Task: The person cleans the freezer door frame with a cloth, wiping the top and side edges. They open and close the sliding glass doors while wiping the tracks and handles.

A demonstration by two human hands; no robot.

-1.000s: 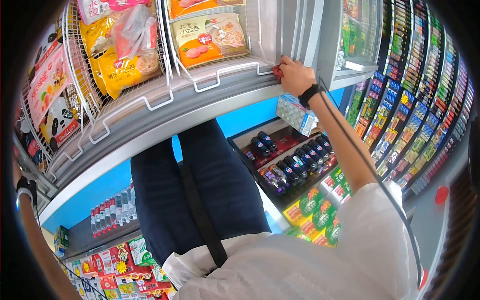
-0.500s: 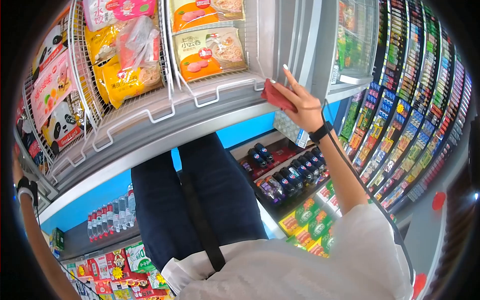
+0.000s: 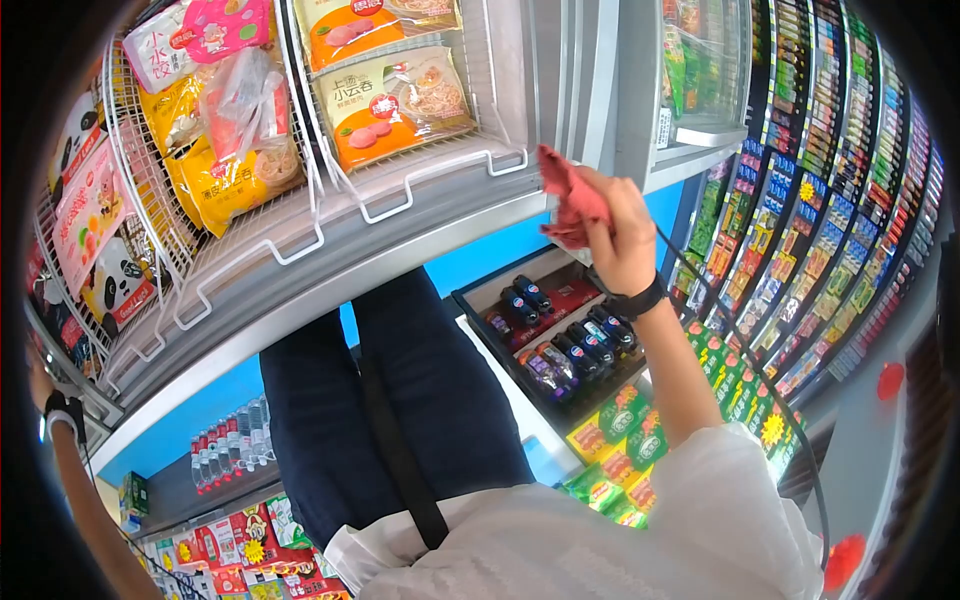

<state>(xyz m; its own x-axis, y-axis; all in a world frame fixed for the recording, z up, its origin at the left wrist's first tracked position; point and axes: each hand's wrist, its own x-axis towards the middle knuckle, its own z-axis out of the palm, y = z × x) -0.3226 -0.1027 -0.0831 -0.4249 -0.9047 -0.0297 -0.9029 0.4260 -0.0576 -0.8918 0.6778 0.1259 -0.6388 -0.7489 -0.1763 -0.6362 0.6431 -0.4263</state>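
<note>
My right hand (image 3: 628, 235) is closed on a crumpled red cloth (image 3: 575, 198), lifted just off the front right rim of an open display freezer (image 3: 400, 240). At the far left edge of the view, my left hand (image 3: 42, 385) is beside the freezer's left end; its fingers are dim and I cannot make out their pose. Inside the freezer, white wire baskets (image 3: 268, 243) hold packs of frozen food. A wonton pack (image 3: 395, 105) with an orange corner lies nearest the cloth, and yellow packs (image 3: 235, 185) fill the basket left of it.
A glass-sided cabinet (image 3: 705, 75) adjoins the freezer on the right. Tall shelves of small packets (image 3: 800, 230) curve beyond it. Below are dark cola bottles (image 3: 590, 345), green and yellow cartons (image 3: 620, 430) and water bottles (image 3: 230, 440). A black cable (image 3: 740, 350) runs along my right arm.
My right hand has drawn the cloth off the freezer's rim and turned, its fingers now gathered around the bunched cloth. The view has shifted slightly; my left hand remains at the far left.
</note>
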